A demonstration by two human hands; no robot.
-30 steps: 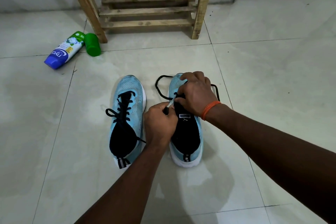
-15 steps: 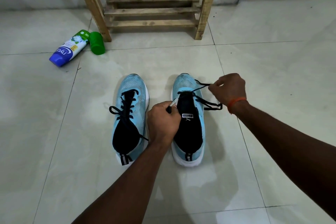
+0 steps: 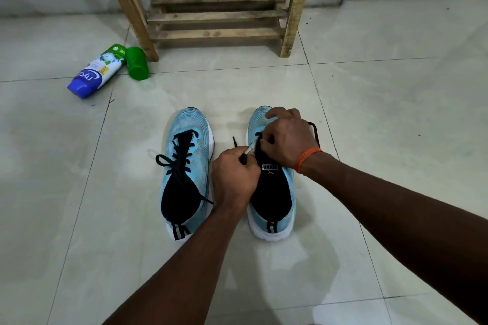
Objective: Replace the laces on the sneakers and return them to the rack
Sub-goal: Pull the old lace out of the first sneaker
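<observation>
— Since a half second ago, my right grip point(image 3: 287, 137) came back from the right side of the right sneaker point(image 3: 274, 192), and now it lies over the front part of it. My left grip point(image 3: 235, 174) stayed at the same place.

— And what do they hold?

— The right grip has its fingers curled on the black lace point(image 3: 314, 128) at the eyelets; a loop of this lace shows to the right of the hand. The left grip pinches a thin pale tip point(image 3: 250, 147), just beside the tongue. If this tip belongs to the lace, I cannot tell.

— Where are the shoes?

— Both stand side by side on the floor point(image 3: 396, 140), near its middle, with toes toward the wooden rack point(image 3: 216, 16) at the far edge by the wall. The left sneaker point(image 3: 187, 166) is already laced in black.

— Something else?

— A bottle point(image 3: 97, 71) lies on its side near the left leg of the rack, and a green cap point(image 3: 137, 63) is just beside it. An orange band point(image 3: 307, 158) is on my right wrist.
</observation>
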